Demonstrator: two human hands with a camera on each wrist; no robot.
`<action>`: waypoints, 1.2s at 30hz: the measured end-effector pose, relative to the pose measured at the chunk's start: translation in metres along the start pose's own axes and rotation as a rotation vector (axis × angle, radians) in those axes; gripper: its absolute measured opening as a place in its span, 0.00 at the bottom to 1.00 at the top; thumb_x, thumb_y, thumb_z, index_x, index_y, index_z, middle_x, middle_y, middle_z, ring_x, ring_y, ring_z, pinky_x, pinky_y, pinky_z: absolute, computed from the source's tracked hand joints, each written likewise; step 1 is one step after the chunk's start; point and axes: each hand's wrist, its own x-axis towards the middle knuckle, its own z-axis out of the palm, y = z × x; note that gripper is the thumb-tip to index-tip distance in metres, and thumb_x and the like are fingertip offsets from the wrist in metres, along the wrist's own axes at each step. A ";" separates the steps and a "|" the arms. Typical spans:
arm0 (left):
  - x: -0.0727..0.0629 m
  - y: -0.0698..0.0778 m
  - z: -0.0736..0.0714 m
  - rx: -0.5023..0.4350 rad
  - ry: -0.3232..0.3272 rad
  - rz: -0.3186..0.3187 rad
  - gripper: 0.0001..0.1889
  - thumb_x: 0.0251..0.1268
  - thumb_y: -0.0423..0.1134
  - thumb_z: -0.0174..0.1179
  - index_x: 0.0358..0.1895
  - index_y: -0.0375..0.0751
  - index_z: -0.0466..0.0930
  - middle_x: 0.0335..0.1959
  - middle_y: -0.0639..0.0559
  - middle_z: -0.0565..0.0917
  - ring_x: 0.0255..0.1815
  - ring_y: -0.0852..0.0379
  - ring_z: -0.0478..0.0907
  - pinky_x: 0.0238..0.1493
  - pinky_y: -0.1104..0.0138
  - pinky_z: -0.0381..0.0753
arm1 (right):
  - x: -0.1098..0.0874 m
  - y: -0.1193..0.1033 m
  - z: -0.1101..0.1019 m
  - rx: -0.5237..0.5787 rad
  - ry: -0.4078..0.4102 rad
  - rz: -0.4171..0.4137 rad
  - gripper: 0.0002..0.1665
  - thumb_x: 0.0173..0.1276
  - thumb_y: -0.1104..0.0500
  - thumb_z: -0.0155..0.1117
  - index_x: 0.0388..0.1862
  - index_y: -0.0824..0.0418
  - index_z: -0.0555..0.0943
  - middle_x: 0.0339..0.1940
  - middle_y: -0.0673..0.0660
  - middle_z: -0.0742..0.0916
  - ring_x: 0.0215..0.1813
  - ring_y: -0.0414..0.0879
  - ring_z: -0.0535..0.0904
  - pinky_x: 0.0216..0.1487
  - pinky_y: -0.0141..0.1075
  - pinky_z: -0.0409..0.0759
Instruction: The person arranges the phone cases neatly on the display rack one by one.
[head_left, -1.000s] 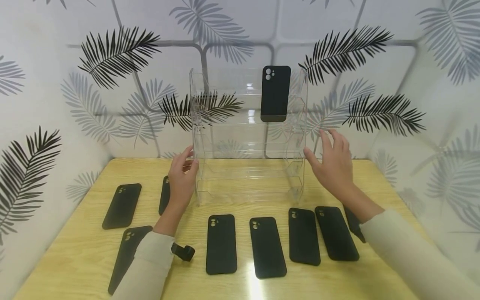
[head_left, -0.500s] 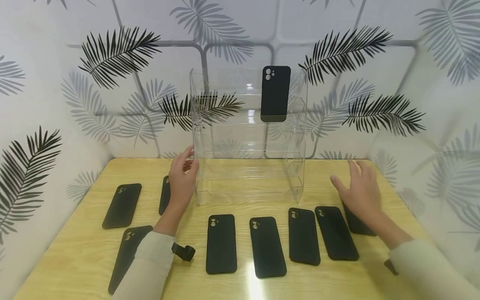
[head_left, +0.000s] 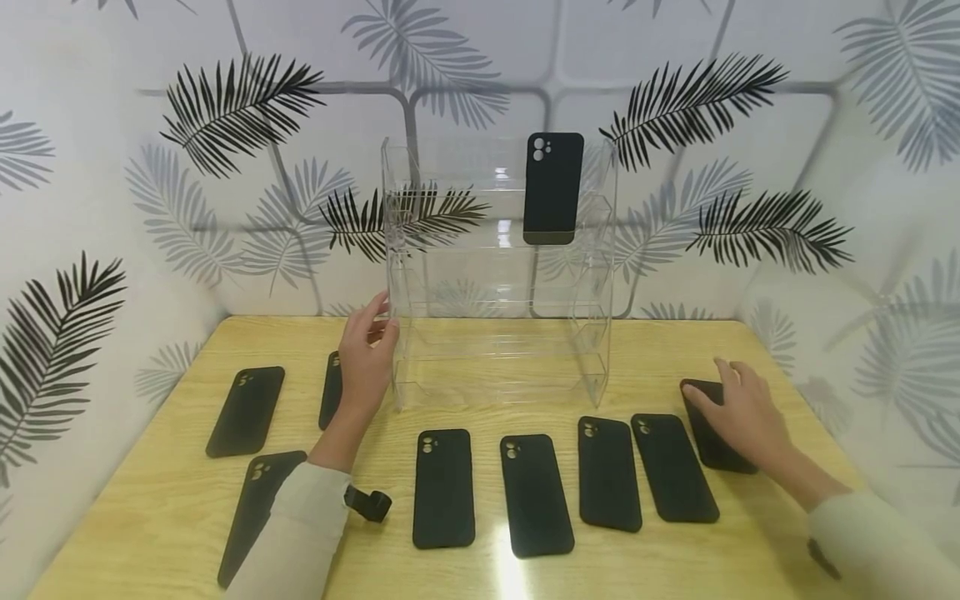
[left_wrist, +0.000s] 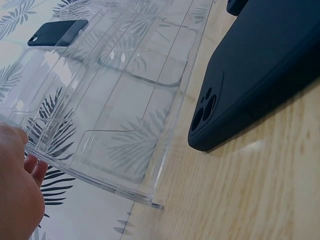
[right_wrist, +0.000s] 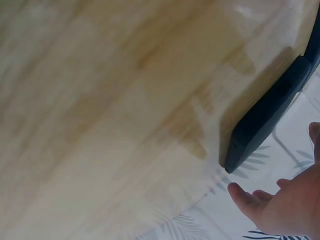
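Observation:
A clear acrylic tiered display rack (head_left: 495,342) stands at the back of the table. My left hand (head_left: 366,358) holds its left side edge, thumb in front and fingers behind, which the left wrist view also shows. One black phone case (head_left: 553,187) stands upright in the rack's upper right. My right hand (head_left: 750,412), fingers loosely spread and holding nothing, is over the black phone case at far right (head_left: 705,417), partly covering it. In the right wrist view that hand (right_wrist: 285,205) appears close to the end of a phone case (right_wrist: 265,117).
More black phone cases lie flat in front of the rack, such as one at centre left (head_left: 442,492) and one beside it (head_left: 536,496). Several others lie left of the rack, one (head_left: 258,508) partly under my left sleeve. A leaf-patterned wall (head_left: 480,50) closes off the back.
My right hand has moved right and down from beside the rack's right side to the far-right phone case. The left hand has stayed at the rack.

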 end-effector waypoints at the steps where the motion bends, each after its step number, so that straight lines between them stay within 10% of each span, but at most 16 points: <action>1: 0.000 0.000 0.000 -0.004 -0.001 0.003 0.23 0.75 0.34 0.57 0.70 0.49 0.75 0.57 0.42 0.79 0.53 0.50 0.80 0.53 0.78 0.75 | -0.001 0.002 0.001 0.000 -0.019 0.002 0.52 0.76 0.35 0.53 0.75 0.77 0.58 0.69 0.83 0.64 0.66 0.82 0.60 0.57 0.75 0.64; 13: 0.002 -0.003 0.002 0.020 0.032 0.022 0.22 0.73 0.35 0.60 0.68 0.49 0.77 0.53 0.44 0.81 0.49 0.53 0.81 0.52 0.74 0.77 | -0.005 0.015 0.007 -0.014 -0.163 0.019 0.55 0.75 0.32 0.49 0.75 0.80 0.56 0.68 0.87 0.63 0.66 0.84 0.60 0.62 0.74 0.63; 36: 0.005 -0.003 0.008 -0.039 0.047 0.031 0.23 0.72 0.26 0.56 0.69 0.37 0.74 0.53 0.31 0.75 0.45 0.47 0.78 0.47 0.80 0.72 | 0.004 0.009 0.013 -0.057 -0.166 -0.017 0.53 0.73 0.37 0.57 0.71 0.83 0.60 0.67 0.87 0.64 0.66 0.83 0.62 0.65 0.70 0.64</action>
